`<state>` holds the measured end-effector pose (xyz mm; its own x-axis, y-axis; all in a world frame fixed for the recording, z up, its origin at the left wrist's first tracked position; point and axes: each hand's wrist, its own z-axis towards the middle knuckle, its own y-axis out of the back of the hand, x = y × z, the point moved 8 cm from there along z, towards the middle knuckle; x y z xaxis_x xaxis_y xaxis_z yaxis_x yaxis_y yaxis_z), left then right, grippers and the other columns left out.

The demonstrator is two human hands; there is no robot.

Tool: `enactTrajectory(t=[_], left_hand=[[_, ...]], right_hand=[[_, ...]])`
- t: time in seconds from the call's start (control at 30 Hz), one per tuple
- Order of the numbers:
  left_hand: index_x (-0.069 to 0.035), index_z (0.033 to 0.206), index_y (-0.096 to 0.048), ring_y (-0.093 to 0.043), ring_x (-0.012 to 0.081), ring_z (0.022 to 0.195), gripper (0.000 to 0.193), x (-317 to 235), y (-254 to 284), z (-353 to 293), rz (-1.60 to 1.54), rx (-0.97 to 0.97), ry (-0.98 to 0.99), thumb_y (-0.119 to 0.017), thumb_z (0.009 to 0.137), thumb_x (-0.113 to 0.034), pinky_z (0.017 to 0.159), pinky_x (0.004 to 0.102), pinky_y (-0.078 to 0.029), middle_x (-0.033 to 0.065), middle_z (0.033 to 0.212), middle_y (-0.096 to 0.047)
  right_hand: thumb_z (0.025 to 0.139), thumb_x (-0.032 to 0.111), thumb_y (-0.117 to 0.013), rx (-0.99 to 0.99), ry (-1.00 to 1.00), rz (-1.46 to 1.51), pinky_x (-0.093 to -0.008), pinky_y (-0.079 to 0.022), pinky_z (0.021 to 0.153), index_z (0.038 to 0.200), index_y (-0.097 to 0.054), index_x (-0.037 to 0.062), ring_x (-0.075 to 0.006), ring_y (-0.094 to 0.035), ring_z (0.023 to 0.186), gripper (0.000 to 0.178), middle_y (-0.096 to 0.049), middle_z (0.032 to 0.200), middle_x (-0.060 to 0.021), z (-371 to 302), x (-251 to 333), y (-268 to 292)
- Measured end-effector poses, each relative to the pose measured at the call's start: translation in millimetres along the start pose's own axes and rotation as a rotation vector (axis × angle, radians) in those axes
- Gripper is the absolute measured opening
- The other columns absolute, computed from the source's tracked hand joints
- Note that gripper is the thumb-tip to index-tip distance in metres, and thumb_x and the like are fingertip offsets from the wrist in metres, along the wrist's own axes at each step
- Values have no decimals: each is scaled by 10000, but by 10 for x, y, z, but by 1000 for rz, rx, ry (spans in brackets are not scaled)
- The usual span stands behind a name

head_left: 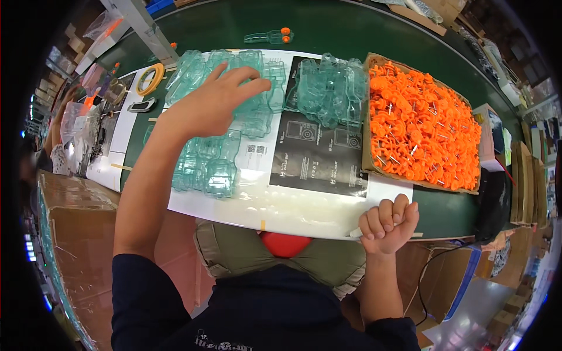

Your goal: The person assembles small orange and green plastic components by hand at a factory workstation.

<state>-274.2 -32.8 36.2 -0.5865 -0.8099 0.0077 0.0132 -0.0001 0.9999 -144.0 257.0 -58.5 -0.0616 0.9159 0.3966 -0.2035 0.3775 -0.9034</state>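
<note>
My left hand (225, 96) reaches over rows of clear green molded plastic pieces (213, 169) on the left of the table. Its fingers are spread, and nothing shows between them. At the table's front edge, my right hand (387, 225) is closed, palm side up. A small pale tip (356, 233) sticks out beside its little finger; what it belongs to is hidden in the fist. A second pile of the same green pieces (331, 88) lies in the middle. To its right, a cardboard box (366, 158) is heaped with orange plastic parts (421, 126) with metal pins.
One green piece with two orange round parts (272, 37) lies farther back. A yellow tape roll (150, 79) and a small grey device (142, 105) lie at left, near a metal post (143, 32). A black printed sheet (319, 155) covers the middle. Another person's arm (58, 120) shows far left.
</note>
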Motion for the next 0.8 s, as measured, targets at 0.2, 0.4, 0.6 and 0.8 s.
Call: enactTrajectory(t=[0.2,0.4,0.6,0.8], left_hand=[[-116,1280,-512,-527,278,1190,703,22,22,-61,21,-121,-67,-599,635,150,1215,489,-270,41,1331,-523],[-94,1260,-525,-541,281,1165,588,7,104,-120,46,-348,-162,-609,709,94,1150,441,-348,50,1314,-558],[-100,1230,-555,-562,264,1136,506,9,396,-235,-90,-576,-79,-605,753,61,1094,420,-376,51,1263,-607],[-106,1187,-584,-581,240,1100,465,-105,235,-238,-56,-405,-37,-611,757,68,1090,418,-370,26,1201,-645]], right_hand=[[1079,379,-345,-16,41,-40,-278,-342,389,759,-456,149,-97,-356,417,410,-414,553,22,-37,22,-10],[1076,380,-356,-53,42,-57,-277,-327,374,748,-460,149,-97,-348,408,415,-408,541,21,-34,10,-8],[1074,379,-369,-59,41,-65,-277,-320,364,743,-461,149,-95,-340,402,413,-402,535,23,-16,-23,-25],[1071,375,-377,-85,52,-82,-270,-312,360,736,-453,149,-90,-327,398,412,-395,532,22,-29,8,-13]])
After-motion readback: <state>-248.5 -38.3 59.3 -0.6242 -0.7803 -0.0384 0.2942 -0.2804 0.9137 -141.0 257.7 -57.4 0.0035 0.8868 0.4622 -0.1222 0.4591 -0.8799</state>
